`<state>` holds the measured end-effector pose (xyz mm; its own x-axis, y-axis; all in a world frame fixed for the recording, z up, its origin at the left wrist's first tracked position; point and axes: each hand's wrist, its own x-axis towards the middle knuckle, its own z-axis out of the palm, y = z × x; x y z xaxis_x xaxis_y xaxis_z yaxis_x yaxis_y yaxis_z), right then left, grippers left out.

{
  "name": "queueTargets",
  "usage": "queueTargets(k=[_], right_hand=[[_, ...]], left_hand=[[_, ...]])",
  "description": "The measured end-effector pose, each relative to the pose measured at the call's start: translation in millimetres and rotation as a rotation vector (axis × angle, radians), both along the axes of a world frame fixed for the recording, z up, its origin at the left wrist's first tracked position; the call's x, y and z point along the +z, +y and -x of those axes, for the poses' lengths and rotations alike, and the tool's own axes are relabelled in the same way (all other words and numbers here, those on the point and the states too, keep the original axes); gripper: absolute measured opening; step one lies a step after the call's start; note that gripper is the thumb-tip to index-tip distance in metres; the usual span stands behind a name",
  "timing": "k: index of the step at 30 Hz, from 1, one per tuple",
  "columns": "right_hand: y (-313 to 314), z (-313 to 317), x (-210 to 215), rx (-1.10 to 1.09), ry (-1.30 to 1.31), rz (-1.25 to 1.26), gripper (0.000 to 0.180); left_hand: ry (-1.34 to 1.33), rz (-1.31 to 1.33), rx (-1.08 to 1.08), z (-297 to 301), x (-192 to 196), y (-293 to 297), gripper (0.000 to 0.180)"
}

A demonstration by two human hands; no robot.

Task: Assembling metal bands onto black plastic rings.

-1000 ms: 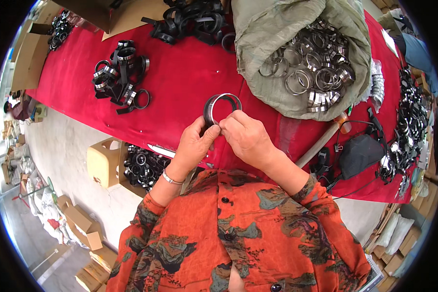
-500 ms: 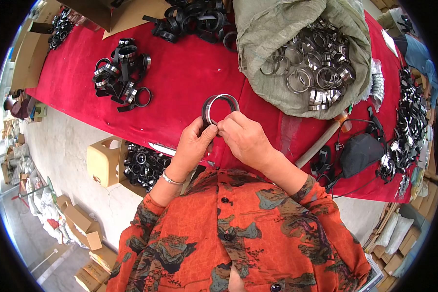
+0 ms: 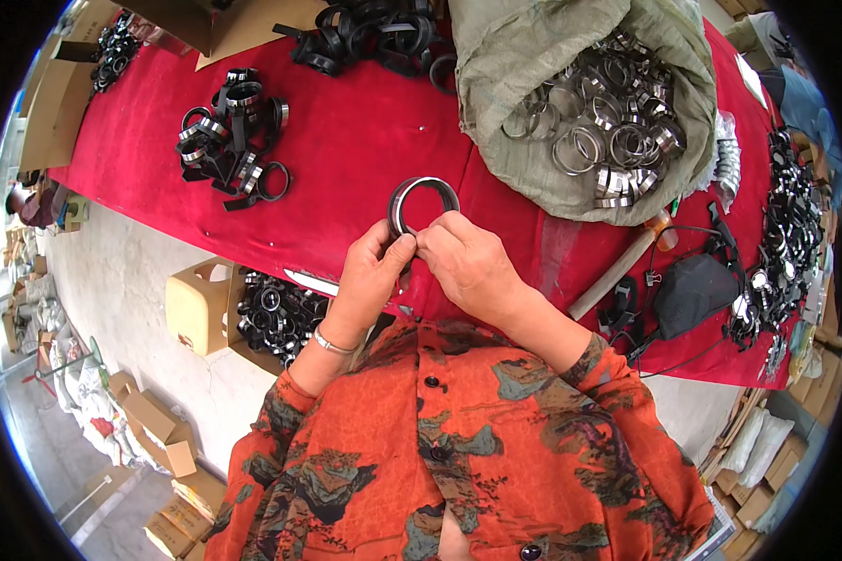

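Observation:
Above the near edge of the red-covered table (image 3: 346, 178), both my hands hold a black ring with a shiny metal band (image 3: 398, 204). My left hand (image 3: 369, 271) pinches its lower left side between thumb and fingers. The fingers of my right hand (image 3: 472, 266) are closed at the ring's lower rim, close beside the left thumb; the fingertips partly hide that spot. Beyond the ring, to the left, lies a pile of black clamp-like rings with metal bands (image 3: 239, 131). A green woven sack (image 3: 482, 61) at the far right holds loose metal rings (image 3: 627, 145).
More black rings (image 3: 374, 37) lie at the far edge. On the right are a wooden-handled mallet (image 3: 613, 273), a black pouch (image 3: 694, 294) with cords, and a long heap of parts (image 3: 781, 248). Below the table's left edge stand a yellow container (image 3: 192, 304) and a box of black parts (image 3: 271, 318).
The hands keep their grip, and the ring has tilted very slightly. Otherwise the view has only shifted a little.

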<state>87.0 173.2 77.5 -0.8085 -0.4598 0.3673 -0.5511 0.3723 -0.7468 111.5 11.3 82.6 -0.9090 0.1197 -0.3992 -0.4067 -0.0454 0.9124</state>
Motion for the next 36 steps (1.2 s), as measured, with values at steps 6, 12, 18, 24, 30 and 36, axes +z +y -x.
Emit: queueTargets(k=[6,12,18,24,30,36], right_hand=[[12.1,5.7,4.1,0.020,-0.559,0.493,0.015],[19.9,28.2,-1.0,-0.198,-0.708,0.410,0.022],[14.8,21.1,1.4,-0.167,-0.894,0.566,0.025],[2.0,21.0,-15.2,-0.024,-1.056,0.681,0.039],[-15.1,16.5,-14.8,0.117,-1.116,0.862,0.064],[-41.4,21.9,-55.6,0.154,-1.255,0.831,0.058]], left_hand=[[-0.120,-0.156,0.063,3.2,1.6,-4.0,0.024],[-0.160,-0.243,0.022,0.8,2.9,-3.2,0.030],[-0.104,-0.208,-0.008,-2.3,2.1,-5.5,0.032],[-0.128,-0.171,0.113,3.1,-1.6,-9.0,0.027],[-0.160,-0.199,0.133,5.0,-5.6,-21.4,0.023],[-0.336,-0.162,0.193,4.8,-37.2,-40.1,0.020]])
